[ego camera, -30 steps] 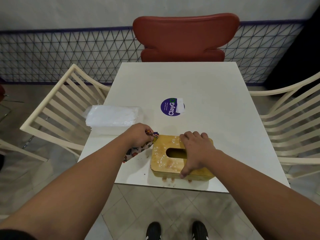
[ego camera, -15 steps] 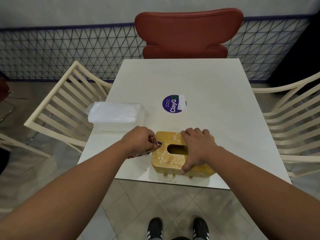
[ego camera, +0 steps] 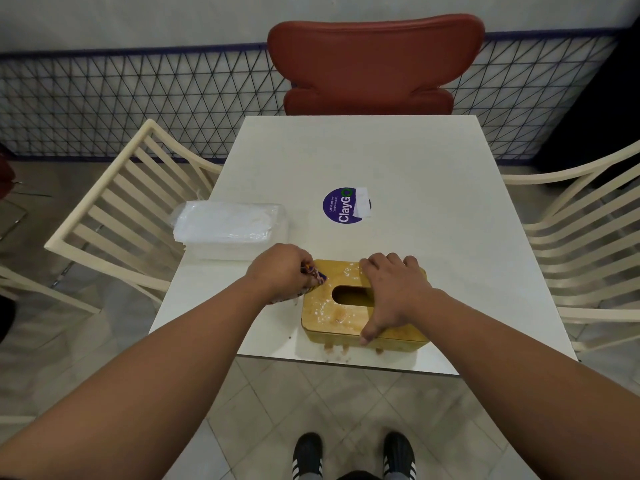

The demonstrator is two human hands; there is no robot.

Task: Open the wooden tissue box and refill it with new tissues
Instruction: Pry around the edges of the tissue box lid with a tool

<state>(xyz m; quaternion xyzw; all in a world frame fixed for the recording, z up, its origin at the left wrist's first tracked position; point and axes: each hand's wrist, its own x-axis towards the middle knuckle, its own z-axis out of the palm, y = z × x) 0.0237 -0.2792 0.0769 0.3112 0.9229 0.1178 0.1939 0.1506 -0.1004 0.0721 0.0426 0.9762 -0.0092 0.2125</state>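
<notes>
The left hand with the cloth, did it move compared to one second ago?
Yes. The left hand moved right along the table, so the cloth now lies over the corner of the box.

Bare forearms; 2 black shoes (ego camera: 353, 457) with white stripes.
</notes>
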